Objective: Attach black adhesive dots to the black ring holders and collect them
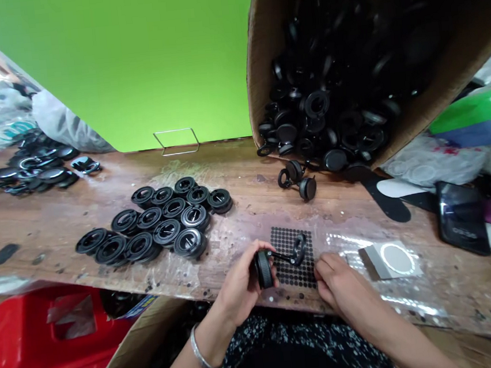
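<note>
My left hand [238,286] is closed around the round ribbed base of a black phone mount [263,269]. From that base a thin arm reaches right to a small black ring [299,249]. Below the ring lies a sheet of small round black stickers [295,274] on the table. At the sheet's right edge, my right hand [341,287] has its thumb and fingers pressed together; whatever they may hold is hidden. Left of my hands, several black round mounts [167,231] stand in rows.
A cardboard box [255,61] of black mounts lies open at the back right, with a few mounts [307,188] before it. Rightward are a small grey box [394,259] and a phone [463,218]. A green panel [151,60] stands behind; a red stool [18,345] is lower left.
</note>
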A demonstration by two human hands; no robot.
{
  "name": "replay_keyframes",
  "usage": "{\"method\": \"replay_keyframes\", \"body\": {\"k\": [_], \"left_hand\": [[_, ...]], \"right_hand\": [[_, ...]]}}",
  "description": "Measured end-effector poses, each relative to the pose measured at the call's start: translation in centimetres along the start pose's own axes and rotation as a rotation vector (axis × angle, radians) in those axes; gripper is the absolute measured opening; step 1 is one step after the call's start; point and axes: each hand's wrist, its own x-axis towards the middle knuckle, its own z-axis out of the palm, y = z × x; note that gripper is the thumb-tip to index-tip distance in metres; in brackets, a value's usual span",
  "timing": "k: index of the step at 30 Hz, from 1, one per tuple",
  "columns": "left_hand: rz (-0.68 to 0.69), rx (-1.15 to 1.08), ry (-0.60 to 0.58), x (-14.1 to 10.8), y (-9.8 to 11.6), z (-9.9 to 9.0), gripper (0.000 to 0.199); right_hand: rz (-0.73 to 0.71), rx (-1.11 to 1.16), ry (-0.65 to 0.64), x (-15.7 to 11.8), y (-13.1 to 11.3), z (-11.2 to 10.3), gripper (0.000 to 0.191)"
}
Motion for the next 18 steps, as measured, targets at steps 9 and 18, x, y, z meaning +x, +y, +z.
{"method": "replay_keyframes", "body": {"k": [9,18], "left_hand": [[-0.056,0.096,0.065,-0.1,-1.4,0.1,0.049],[-0.094,0.087,0.009,0.0,-1.8,1.0,0.059]], "right_hand": [[-0.077,0.266,0.369,-0.5,-3.0,-3.6,0.013],[-0.099,0.311,0.403,2.7,-6.3,-3.5,0.013]]}}
